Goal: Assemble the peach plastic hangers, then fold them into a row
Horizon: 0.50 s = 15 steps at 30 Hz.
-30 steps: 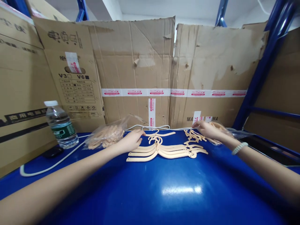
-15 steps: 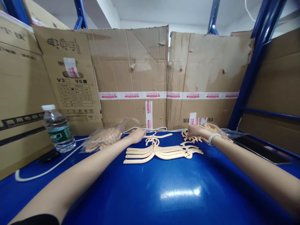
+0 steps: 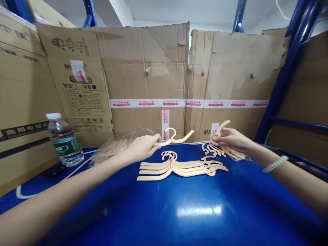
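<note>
My left hand [image 3: 146, 147] pinches the left arm of a beige clothes hanger [image 3: 182, 139], raised off the table with its hook up. Off to the right, my right hand [image 3: 229, 137] grips a short curved beige hanger piece [image 3: 222, 127], lifted above a pile of similar curved pieces [image 3: 214, 150]. Below and between the hands lies an overlapping row of several beige hangers [image 3: 156, 172], hooks pointing away from me. A few curved pieces [image 3: 217, 166] rest at the right ends of that row.
A blue table [image 3: 153, 215] spreads in front of me. Left of my hand are a clear bag of beige pieces [image 3: 110, 150], a water bottle [image 3: 64, 140], a black object [image 3: 55, 170] and a white cable [image 3: 25, 193]. Cardboard boxes [image 3: 143, 78] wall off the back.
My left hand has lifted the hanger off the table and come nearer. My right hand has risen from the pile with a curved piece in its fingers.
</note>
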Motion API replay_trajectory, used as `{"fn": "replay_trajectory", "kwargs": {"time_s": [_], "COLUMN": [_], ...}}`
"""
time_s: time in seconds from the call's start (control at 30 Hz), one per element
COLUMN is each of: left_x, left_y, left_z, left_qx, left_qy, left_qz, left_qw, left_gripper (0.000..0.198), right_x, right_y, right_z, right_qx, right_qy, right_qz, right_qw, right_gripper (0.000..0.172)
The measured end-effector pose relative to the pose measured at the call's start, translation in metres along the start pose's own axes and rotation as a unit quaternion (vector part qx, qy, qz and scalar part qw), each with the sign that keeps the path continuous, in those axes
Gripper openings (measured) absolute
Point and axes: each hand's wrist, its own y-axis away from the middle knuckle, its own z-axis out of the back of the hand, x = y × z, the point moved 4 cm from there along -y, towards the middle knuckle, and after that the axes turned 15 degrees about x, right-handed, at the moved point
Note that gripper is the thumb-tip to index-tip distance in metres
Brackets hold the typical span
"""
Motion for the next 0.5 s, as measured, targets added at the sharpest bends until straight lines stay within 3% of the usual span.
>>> {"fn": "replay_trajectory", "kwargs": {"time_s": [0.13,0.23,0.37,0.5], "left_x": [-0.019,-0.028,-0.033,-0.034], "left_y": [0.045,0.064,0.073,0.074], "left_z": [-0.027,-0.054,-0.079,-0.084], "left_qx": [-0.023,-0.055,-0.101,-0.131], "left_qy": [0.022,0.087,0.136,0.142], "left_qz": [-0.013,-0.054,-0.101,-0.109], "left_qw": [0.999,0.993,0.98,0.975], "left_gripper": [0.01,0.014,0.024,0.027], "right_x": [-0.012,-0.022,-0.022,-0.015], "right_y": [0.029,0.04,0.047,0.051], "right_z": [-0.034,-0.057,-0.076,-0.081], "right_qx": [0.015,0.027,0.043,0.065], "right_qy": [-0.119,-0.212,-0.23,-0.192], "right_qz": [0.039,0.025,0.006,0.013], "right_qw": [0.992,0.977,0.972,0.979], "right_gripper": [0.042,0.041,0.037,0.037]}}
